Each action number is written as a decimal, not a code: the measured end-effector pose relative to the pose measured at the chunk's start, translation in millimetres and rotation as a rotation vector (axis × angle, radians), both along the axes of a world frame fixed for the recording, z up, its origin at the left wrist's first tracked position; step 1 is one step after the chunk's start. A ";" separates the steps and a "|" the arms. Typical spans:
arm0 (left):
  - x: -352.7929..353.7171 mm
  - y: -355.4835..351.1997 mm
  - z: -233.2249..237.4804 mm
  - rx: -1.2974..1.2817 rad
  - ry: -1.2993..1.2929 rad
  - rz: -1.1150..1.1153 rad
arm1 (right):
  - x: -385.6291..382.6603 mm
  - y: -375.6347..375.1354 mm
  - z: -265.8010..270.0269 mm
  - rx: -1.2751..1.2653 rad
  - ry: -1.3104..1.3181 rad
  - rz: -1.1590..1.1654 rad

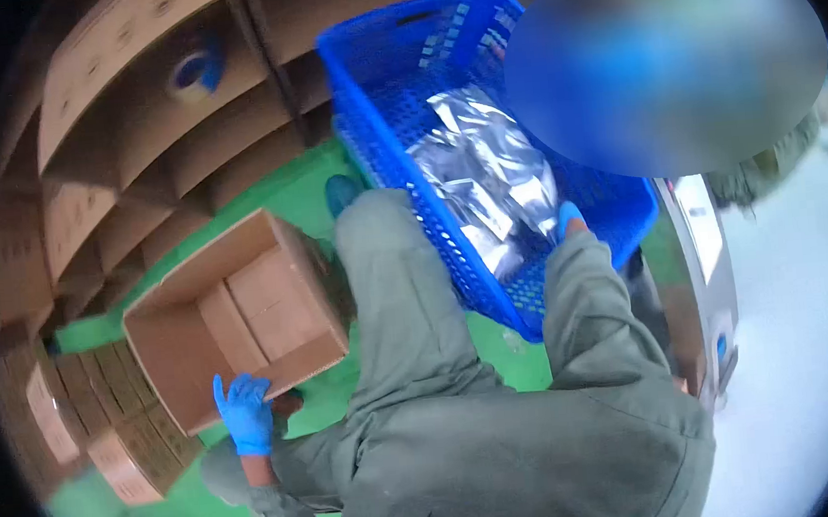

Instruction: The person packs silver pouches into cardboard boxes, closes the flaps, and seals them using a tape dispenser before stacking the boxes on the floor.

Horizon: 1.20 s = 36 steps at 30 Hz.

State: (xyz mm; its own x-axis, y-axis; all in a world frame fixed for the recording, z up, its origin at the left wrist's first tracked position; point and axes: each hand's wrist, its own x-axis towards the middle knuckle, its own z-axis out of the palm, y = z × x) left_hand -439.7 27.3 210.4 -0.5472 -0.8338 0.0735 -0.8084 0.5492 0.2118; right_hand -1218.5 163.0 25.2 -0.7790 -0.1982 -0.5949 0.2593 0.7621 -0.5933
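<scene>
Here, silver pouches (496, 160) beside right grip (570, 215).

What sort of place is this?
Probably a packing area in a factory or warehouse. A blue plastic crate holds shiny silvery packets, an open cardboard box stands nearby, and more cartons sit beyond it.

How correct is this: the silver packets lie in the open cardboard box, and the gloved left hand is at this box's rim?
Not fully: the silver packets lie in the blue basket, not in the cardboard box, as the head view shows. The left hand is at the box's rim.
</scene>
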 end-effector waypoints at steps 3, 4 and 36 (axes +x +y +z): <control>2.1 0.6 2.2 -0.004 -0.085 -0.062 | 22.2 -29.6 16.1 -0.623 -0.547 -0.084; 1.7 2.2 6.4 -0.007 -0.121 -0.058 | 26.6 -50.2 21.0 -0.606 -0.538 -0.037; -103.8 53.2 -15.8 -0.038 0.071 0.080 | 586.7 -259.8 381.5 -0.881 0.572 1.667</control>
